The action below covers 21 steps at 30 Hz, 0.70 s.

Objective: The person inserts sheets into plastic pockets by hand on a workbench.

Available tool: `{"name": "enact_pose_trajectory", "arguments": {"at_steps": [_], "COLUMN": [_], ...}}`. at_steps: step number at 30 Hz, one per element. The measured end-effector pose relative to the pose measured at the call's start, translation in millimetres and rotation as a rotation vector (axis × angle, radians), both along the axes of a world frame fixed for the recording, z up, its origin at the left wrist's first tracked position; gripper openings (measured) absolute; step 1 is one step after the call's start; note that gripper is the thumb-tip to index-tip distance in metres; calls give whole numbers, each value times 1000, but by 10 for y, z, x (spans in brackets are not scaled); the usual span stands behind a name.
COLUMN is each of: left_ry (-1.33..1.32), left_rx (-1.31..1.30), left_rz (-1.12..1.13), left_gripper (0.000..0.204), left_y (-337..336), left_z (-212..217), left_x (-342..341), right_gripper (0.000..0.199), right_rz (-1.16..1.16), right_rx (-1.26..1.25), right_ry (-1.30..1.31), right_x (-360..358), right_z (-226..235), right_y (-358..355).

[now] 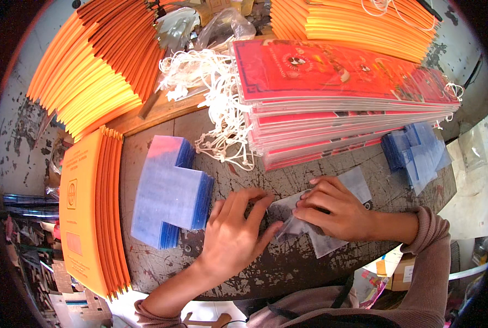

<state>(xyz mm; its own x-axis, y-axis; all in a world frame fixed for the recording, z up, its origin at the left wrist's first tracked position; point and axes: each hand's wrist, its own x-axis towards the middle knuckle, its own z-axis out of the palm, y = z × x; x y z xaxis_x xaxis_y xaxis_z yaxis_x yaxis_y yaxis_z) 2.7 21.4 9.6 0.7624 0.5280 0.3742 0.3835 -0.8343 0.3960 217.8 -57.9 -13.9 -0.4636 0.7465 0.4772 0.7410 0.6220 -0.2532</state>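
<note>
- This is a small workshop for packing or assembling printed paper goods.
- The worn, scratched table [309, 169] is crowded with stock.
- Orange envelopes [91, 218] stand in big stacks, red flat bags [331, 82] in another.
- White strings [216, 104] and clear plastic sheets [170, 191] lie ready in piles.

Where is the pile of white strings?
In the head view, the tangled pile of white strings lies at the table's far middle, between the fanned orange paper bags and the red flat-bag stack.
</note>
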Motion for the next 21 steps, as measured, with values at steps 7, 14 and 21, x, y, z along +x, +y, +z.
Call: {"name": "enact_pose_trajectory", "arguments": {"at_steps": [7,14,21], "left_ry": [26,-12,-134], "left_rx": [33,68,-60], "left_rz": [18,-6,-56], "left_gripper": [29,20,25], "left_y": [-70,-11,24], "left_z": [-78,-136,-79], "left_x": [-5,4,-14], "right_gripper": [24,14,16], "right_rz": [-15,-2,82], "right_rx": [-17,-20,4], "right_ry": [-31,42,-19], "right_x": [-14,-62,-5], "right_z": [54,21,-11], "right_y": [-1,50,7]}}
